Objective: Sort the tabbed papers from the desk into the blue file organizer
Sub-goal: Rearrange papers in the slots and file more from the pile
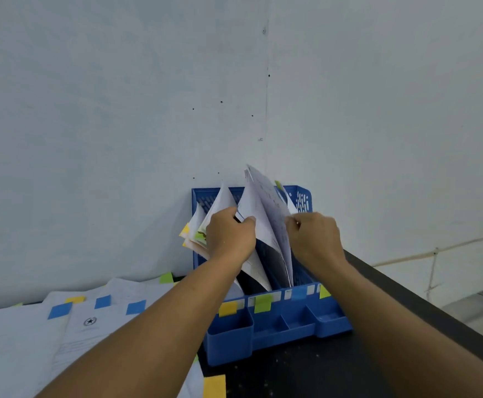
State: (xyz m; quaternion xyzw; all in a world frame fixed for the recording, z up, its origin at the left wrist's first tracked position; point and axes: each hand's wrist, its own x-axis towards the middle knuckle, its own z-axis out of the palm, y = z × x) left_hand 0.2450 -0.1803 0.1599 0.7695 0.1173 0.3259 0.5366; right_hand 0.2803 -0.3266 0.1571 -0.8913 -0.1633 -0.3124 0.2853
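From the head camera, both hands were up at the blue file organizer [269, 326], which stood on the dark desk [306, 377] against the pale wall [119, 110]; the left hand [230, 234] had its fingers curled round the edge of a standing sheaf, pinching it near the top; the right hand [312, 237] pinched the neighbouring sheets [263, 208] between thumb and fingertips, spreading them apart so a slot gaped open between the two grips. Coloured labels ran along the organizer's front rail: yellow [228, 308], green [263, 303], blue [297, 293]; those looked like the guide to which slot takes which tab. Off to the left, the tabbed papers [91, 320] lay fanned on the desk, blue and yellow tabs showing, well apart from the hands, so plenty seemed left to sort.

To do this step well, I'd judge: keep the gap held wide with one hand only, free the other to fetch; match tab colour to rail label before dropping; seat each sheet fully down so leaning pages don't spill across dividers; the paper is floppy, so support it low.
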